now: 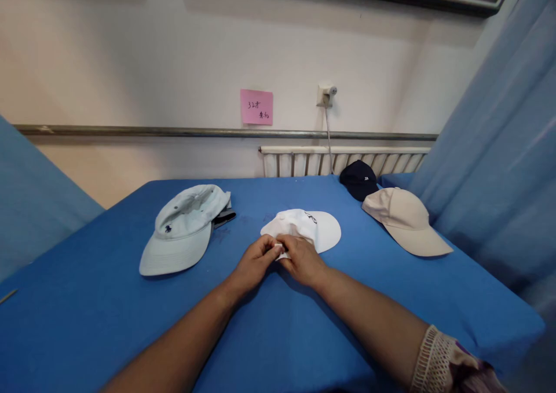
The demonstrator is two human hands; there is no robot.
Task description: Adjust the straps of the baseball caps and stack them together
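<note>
A white baseball cap (pixel 328 231) with dark lettering lies on the blue-covered table (pixel 260 335), its brim pointing right. At the cap's near left edge, my left hand (pixel 258 259) pinches a small white strap end between thumb and fingers. Against it, my right hand (pixel 302 260) is closed on the same edge of the cap, fingertips meeting those of the left. The fingers partly hide the strap and the back of the cap. To the left sits a pale mint cap (pixel 185 225) with a small dark emblem, brim toward me.
A beige cap (pixel 406 219) lies at the right, with a navy cap (pixel 358 180) behind it at the back edge. Blue curtains (pixel 490 150) hang on both sides. Behind the table are a radiator (pixel 299 162), a rail (pixel 174 131) and a plugged socket (pixel 325 96).
</note>
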